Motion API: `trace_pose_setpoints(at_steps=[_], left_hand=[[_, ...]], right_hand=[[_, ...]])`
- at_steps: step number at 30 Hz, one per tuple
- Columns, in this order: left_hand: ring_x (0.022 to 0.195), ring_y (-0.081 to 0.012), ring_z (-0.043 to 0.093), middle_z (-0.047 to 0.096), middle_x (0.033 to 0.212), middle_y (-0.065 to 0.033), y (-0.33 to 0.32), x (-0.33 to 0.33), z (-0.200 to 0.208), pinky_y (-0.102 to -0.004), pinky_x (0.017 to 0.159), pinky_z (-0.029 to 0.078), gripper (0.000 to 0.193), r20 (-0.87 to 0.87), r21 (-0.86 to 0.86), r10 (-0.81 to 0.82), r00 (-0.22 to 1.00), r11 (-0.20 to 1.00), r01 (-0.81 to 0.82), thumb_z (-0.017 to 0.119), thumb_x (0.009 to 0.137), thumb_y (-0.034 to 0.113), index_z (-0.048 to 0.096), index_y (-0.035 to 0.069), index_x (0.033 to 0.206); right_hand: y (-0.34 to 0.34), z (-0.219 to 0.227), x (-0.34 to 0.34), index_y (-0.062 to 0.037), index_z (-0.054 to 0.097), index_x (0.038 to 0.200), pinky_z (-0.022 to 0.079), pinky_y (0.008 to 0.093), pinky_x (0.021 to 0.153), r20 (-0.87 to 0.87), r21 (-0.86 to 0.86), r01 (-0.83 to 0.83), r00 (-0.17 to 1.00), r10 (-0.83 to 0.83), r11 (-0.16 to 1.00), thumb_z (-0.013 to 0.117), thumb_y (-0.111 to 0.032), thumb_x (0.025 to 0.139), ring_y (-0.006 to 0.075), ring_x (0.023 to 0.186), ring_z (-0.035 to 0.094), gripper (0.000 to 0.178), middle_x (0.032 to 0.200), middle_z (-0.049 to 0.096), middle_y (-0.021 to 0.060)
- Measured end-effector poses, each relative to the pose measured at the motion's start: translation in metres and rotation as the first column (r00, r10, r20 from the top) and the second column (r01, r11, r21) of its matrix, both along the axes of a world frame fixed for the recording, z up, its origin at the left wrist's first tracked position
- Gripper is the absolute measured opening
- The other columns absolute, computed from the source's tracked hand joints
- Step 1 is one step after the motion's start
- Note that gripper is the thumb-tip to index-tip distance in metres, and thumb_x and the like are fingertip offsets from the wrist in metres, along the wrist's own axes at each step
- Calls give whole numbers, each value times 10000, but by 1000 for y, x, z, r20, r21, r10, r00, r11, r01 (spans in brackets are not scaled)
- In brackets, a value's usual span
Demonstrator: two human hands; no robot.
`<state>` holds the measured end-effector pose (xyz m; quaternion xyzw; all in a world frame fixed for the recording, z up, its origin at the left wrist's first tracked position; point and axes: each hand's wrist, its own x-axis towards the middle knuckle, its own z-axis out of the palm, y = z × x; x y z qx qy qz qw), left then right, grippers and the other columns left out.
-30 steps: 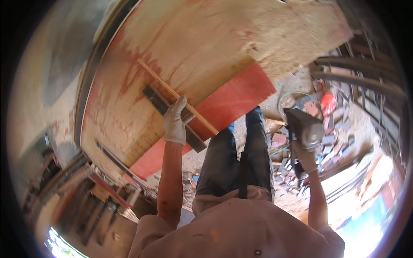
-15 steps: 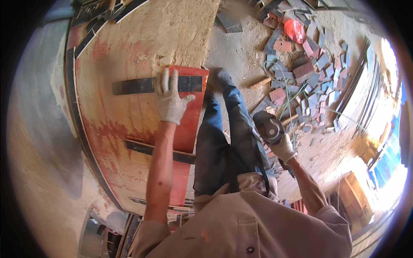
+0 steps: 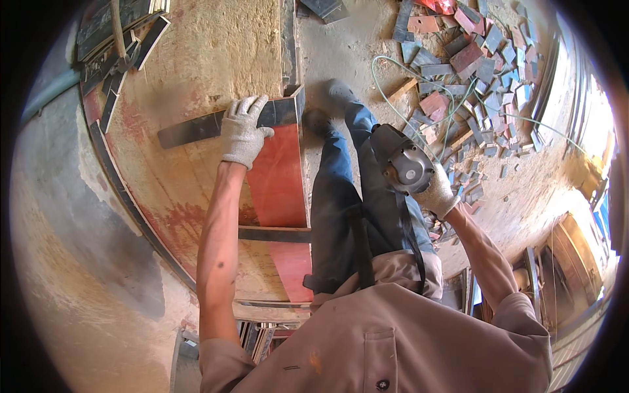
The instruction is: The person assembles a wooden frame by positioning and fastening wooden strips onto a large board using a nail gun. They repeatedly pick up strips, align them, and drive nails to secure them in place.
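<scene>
My left hand (image 3: pixel 244 133), in a pale knitted work glove, grips a dark wooden strip (image 3: pixel 190 130) with its fingers over the far edge. The strip crosses the far end of a red-faced panel (image 3: pixel 278 173) and meets an upright edge piece at its right end. Another dark strip (image 3: pixel 275 234) spans the panel nearer to me. In my gloved right hand (image 3: pixel 438 192) is a dark nail gun (image 3: pixel 401 160) with a round drum, held over my legs to the right of the panel. Its handle is mostly hidden by the hand.
A worn wooden worktop (image 3: pixel 196 72) carries the panel. At its far left lie a hammer (image 3: pixel 119 39) and stacked dark strips (image 3: pixel 152 42). Dark and reddish offcuts (image 3: pixel 468 59) litter the floor at right, with a thin green hose (image 3: pixel 377 72) looping among them.
The nail gun has come up and left, nearer the panel. The dark strip under my left hand has shifted to the panel's far end. The whole view has also shifted.
</scene>
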<state>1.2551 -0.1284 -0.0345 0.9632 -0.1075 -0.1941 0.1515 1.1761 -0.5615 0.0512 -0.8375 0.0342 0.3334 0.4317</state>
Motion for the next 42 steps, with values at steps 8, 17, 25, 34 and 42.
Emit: trace_pose_setpoints(at_steps=[8,17,25,34,42], left_hand=[[1185,-333,545,603,1260,-68,-2,13,2,-463,1061,445,820,-74,27,6,997,1000,-4,908,606,245,611,168,1367],[1141,-294,558,611,1203,-64,2,19,7,-441,1004,471,794,-16,42,-115,993,992,115,895,598,246,617,133,1333],[1169,-308,549,605,1231,-59,2,25,8,-446,984,488,787,-110,118,-157,981,978,169,882,641,333,595,145,1349],[1142,-301,565,618,1214,-58,5,25,5,-441,939,512,785,-65,108,-199,978,973,205,876,646,355,598,134,1346],[1150,-315,564,620,1222,-73,3,26,9,-441,952,510,761,-95,97,-190,977,975,199,865,662,336,600,121,1342]], right_hand=[[4,0,-4,-44,710,1031,548,368,724,88,108,-212,975,203,971,844,-242,743,228,781,693,373,866,728,105],[18,-15,-3,-75,719,890,544,370,662,394,-123,-424,809,436,897,841,-308,773,275,720,665,288,845,693,116],[46,-19,7,-70,687,856,532,360,661,276,117,-353,909,311,928,859,-298,711,273,706,642,320,815,674,104],[76,-15,23,-43,697,1020,526,320,651,116,253,-191,979,166,949,879,-307,697,165,663,615,455,802,695,86],[108,-2,47,-8,575,1318,541,385,737,2,202,-156,987,159,967,844,-328,737,317,806,701,716,966,718,205]])
